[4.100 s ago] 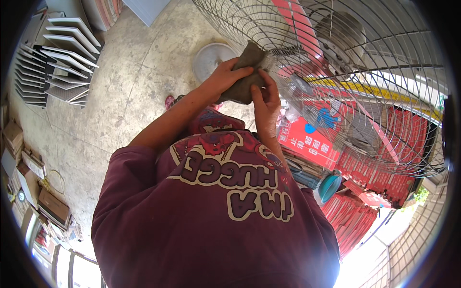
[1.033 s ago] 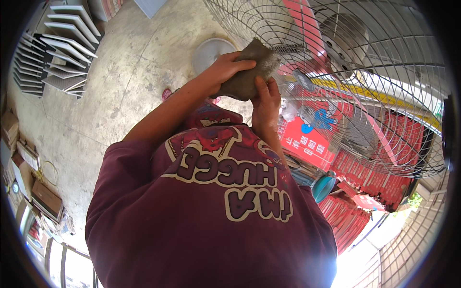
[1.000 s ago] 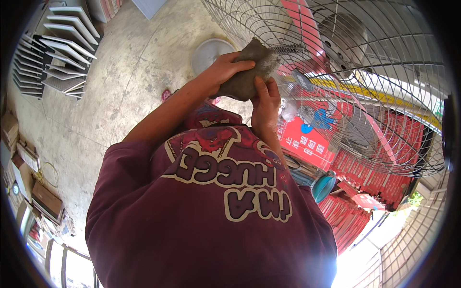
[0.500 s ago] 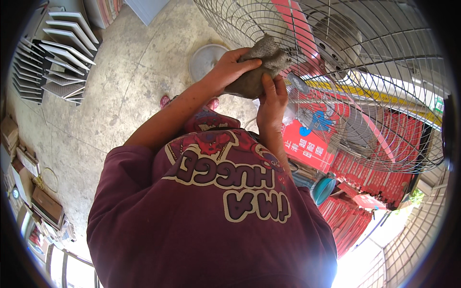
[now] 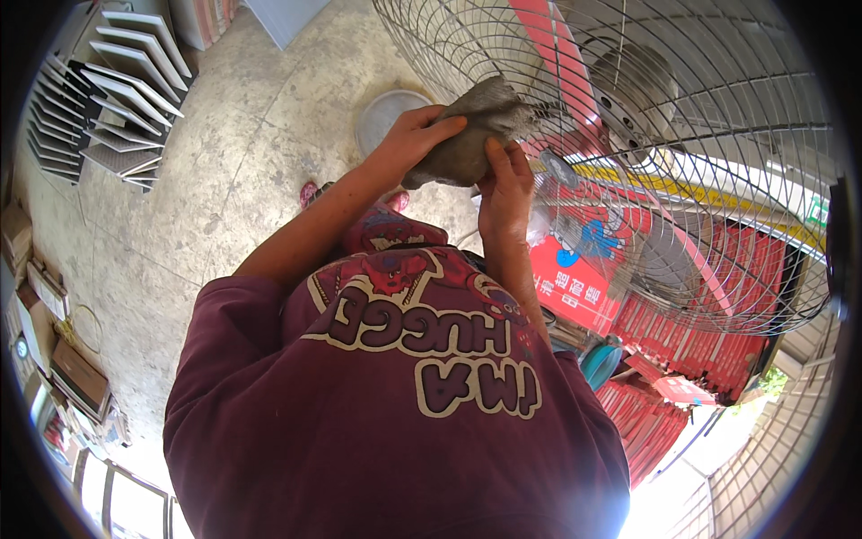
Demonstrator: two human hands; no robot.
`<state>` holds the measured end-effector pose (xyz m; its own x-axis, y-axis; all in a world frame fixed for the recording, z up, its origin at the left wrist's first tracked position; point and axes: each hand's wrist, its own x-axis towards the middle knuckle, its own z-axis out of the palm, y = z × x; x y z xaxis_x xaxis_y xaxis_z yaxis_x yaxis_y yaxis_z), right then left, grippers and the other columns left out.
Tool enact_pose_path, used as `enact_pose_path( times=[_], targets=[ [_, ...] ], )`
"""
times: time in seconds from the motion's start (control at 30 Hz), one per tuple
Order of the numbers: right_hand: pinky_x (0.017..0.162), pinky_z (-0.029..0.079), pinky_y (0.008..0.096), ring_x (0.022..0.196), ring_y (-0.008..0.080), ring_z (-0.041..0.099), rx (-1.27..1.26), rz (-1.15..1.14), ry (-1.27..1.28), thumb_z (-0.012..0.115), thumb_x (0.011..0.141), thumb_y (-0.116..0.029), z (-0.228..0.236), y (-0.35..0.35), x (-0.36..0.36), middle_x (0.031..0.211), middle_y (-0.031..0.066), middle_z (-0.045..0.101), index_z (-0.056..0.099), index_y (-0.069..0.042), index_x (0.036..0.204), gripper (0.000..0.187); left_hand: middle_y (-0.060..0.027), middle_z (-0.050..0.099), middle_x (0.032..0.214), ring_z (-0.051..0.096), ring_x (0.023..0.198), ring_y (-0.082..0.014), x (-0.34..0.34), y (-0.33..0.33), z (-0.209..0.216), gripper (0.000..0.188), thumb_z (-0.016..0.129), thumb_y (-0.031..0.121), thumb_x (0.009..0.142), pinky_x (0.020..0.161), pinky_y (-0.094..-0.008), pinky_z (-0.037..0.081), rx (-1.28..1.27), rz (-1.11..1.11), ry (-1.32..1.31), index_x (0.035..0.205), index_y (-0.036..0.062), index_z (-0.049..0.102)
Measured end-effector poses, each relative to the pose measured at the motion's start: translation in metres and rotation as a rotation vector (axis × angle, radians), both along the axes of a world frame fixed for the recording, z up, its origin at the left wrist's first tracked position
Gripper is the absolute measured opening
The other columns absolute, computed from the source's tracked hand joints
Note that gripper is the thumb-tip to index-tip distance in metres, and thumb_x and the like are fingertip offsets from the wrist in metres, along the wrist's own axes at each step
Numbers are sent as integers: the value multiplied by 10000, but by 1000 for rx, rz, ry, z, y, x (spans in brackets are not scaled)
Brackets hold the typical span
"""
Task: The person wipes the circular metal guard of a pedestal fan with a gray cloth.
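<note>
Fingers [image 5: 520, 165] of both bare hands grasp a cloth in the head view, the only one, which looks down past the wearer's chest. The left hand [image 5: 409, 142] pinches the cloth [image 5: 462, 148] from the left, its thumb laid flat across the top; most of its other fingers are hidden behind the fabric. The right hand [image 5: 510, 196] has the right side pinched, thumb in front. Grey-brown and creased, the cloth is raised between the two hands, beyond the chest; its upper right end looks frayed or fuzzy and overlaps the fan [image 5: 561, 67], though whether they touch cannot be told. This fan fills the upper right with a curved wire cage and pink blades [image 5: 567, 81].

Below the hands is a maroon shirt [image 5: 377, 449] with large outlined lettering. Pink shoes [image 5: 308, 192] show past its hem on a stained concrete floor [image 5: 224, 180], and a round grey disc [image 5: 382, 117] lies near the left hand. At upper left, pale panels [image 5: 135, 70] stand in slanted rows. At right, behind the cage, are a yellow bar [image 5: 691, 182], a red sheet [image 5: 570, 286] and red stacks [image 5: 642, 422], with a teal bowl [image 5: 603, 363] near them
</note>
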<state>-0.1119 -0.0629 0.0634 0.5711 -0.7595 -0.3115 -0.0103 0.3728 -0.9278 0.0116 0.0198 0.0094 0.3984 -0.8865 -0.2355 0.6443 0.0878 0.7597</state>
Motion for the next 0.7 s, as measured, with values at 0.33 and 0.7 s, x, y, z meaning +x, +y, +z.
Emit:
enact_pose_path(
  times=[0.33,0.7],
  targets=[
    [761,468,252,895,100,563,-126,94,-47,597,874,-108,12,7,20,994,48,610,546,-15,1091,241,-27,633,955,595,826,-85,5,9,3,302,570,230,897,722,-223,481,-93,130,-30,1099,7,594],
    [807,444,243,916,103,556,-153,60,-65,601,869,-88,23,8,30,1018,53,611,542,-6,1112,262,-9,620,944,571,840,-69,4,13,7,367,661,241,840,715,-216,476,-161,153,50,1111,6,584]
  ],
)
